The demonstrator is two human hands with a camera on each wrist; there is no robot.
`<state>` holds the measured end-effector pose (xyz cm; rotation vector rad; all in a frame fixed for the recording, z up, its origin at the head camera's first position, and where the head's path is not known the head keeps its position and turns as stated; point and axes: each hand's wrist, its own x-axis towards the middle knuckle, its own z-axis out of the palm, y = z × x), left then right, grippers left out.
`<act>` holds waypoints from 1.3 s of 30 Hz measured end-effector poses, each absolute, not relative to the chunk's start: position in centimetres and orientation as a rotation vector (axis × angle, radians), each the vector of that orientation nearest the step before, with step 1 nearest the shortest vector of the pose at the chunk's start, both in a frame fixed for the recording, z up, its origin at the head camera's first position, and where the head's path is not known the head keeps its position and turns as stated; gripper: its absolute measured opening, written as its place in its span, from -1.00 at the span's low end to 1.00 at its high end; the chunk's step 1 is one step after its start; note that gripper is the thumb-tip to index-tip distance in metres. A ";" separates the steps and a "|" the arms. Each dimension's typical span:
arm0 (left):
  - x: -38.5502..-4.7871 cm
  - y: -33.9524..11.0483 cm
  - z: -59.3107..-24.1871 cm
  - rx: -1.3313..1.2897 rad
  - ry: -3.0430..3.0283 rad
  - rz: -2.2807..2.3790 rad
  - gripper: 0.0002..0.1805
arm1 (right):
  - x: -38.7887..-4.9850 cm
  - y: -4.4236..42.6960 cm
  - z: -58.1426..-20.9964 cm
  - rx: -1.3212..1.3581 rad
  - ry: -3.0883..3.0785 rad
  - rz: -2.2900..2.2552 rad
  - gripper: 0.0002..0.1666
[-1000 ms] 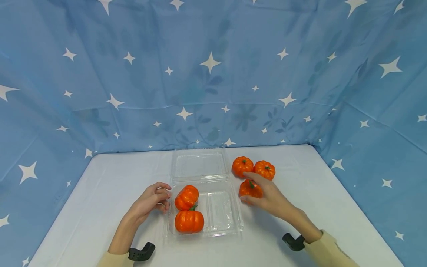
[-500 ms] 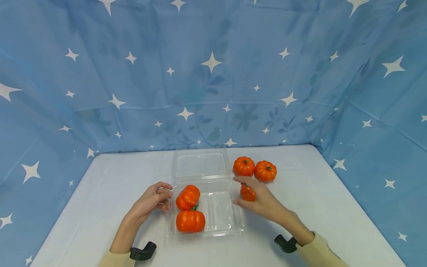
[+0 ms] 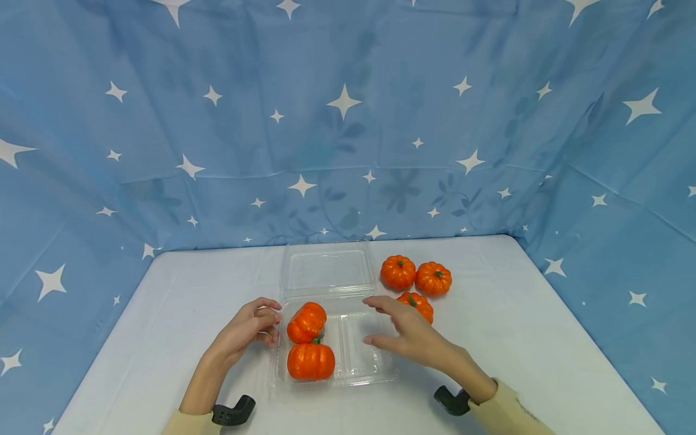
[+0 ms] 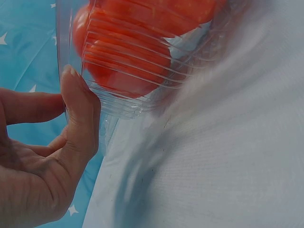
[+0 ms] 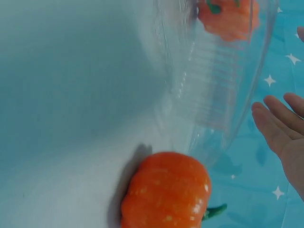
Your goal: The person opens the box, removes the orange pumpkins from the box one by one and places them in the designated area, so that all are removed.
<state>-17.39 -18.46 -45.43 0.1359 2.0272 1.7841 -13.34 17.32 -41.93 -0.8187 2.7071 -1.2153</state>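
Observation:
A clear plastic clamshell container (image 3: 363, 382) lies with its lid (image 3: 328, 270) folded back. Two orange toy pumpkins sit in its left part, the upper pumpkin (image 3: 307, 322) touching the lower pumpkin (image 3: 311, 362). My left hand (image 3: 244, 329) pinches the container's left rim between thumb and finger, as the left wrist view shows. Over the container's right side, my right hand (image 3: 413, 336) is held with thumb and fingers spread and nothing between them. Behind that hand is a loose pumpkin (image 3: 417, 305), partly hidden in the head view; a pumpkin (image 5: 166, 192) stands beside the container in the right wrist view.
Two more pumpkins, a left one (image 3: 397, 272) and a right one (image 3: 433, 279), stand side by side on the white table (image 3: 505, 314), right of the lid. A blue star-patterned curtain (image 3: 348, 139) hangs behind and along the sides of the table.
My right hand has moved left from around the nearest loose pumpkin to above the container's right side. That pumpkin stays on the table. My left hand keeps its place at the rim.

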 end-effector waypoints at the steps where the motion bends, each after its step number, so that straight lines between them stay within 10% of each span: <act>1: -17.4 -18.5 -45.4 0.135 2.028 1.783 -0.57 | -13.3 17.1 -42.0 -0.825 2.699 -1.213 -0.22; 39: -17.5 -18.4 -45.7 0.121 2.047 1.787 -0.60 | -14.2 11.5 -43.4 -0.940 2.462 -0.988 -0.28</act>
